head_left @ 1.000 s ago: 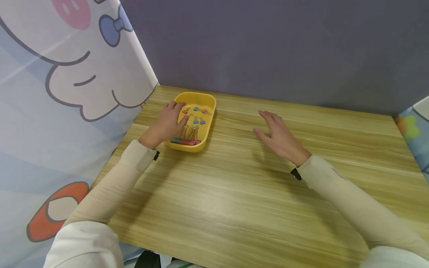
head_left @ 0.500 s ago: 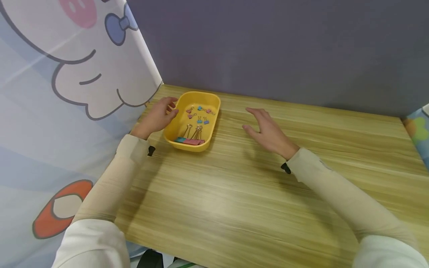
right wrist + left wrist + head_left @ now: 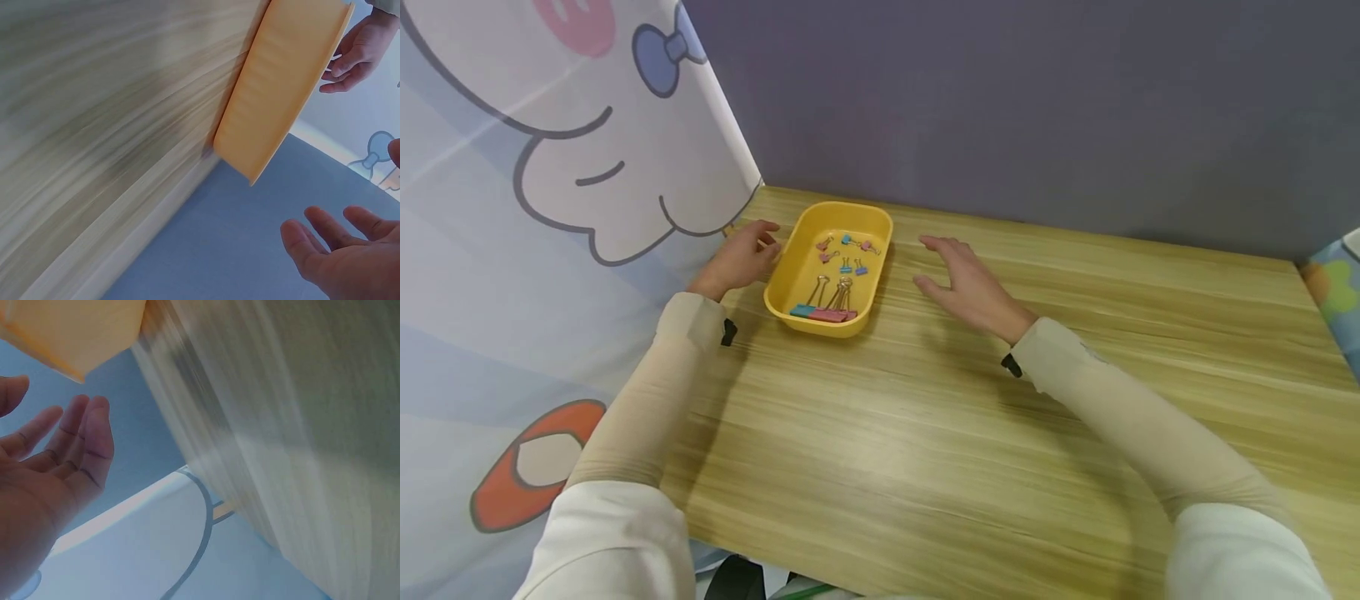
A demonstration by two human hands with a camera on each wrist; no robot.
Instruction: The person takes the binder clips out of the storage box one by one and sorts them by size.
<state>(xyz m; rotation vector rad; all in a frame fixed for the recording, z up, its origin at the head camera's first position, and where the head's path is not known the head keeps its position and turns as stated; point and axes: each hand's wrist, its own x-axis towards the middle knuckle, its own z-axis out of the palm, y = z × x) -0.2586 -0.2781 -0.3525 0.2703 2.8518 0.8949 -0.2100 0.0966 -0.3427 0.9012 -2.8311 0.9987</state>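
Note:
A yellow tray (image 3: 778, 310) stands at the table's back left, with small pink and blue binder clips (image 3: 846, 269) and larger clips (image 3: 829, 315) lying in it. Just left of the tray is my left hand (image 3: 737, 260), fingers loosely bent, holding nothing; the left wrist view shows its palm (image 3: 37, 487) below the tray's edge (image 3: 75, 344). My right hand (image 3: 973, 287) hovers to the right of the tray, fingers apart and empty. In the right wrist view, a gap separates its fingers (image 3: 322, 231) from the tray's side (image 3: 275, 81).
The wooden table (image 3: 880, 467) reaches far to the right. A dark grey panel (image 3: 1000, 108) rises behind it, and a cartoon-printed cloth (image 3: 475, 292) hangs along the left side. Another printed cloth (image 3: 1333, 292) is at the right edge.
My left hand has moved from over the tray's left side to outside it, leaving a small gap. My right hand has moved left, closer to the tray. The clips look the same.

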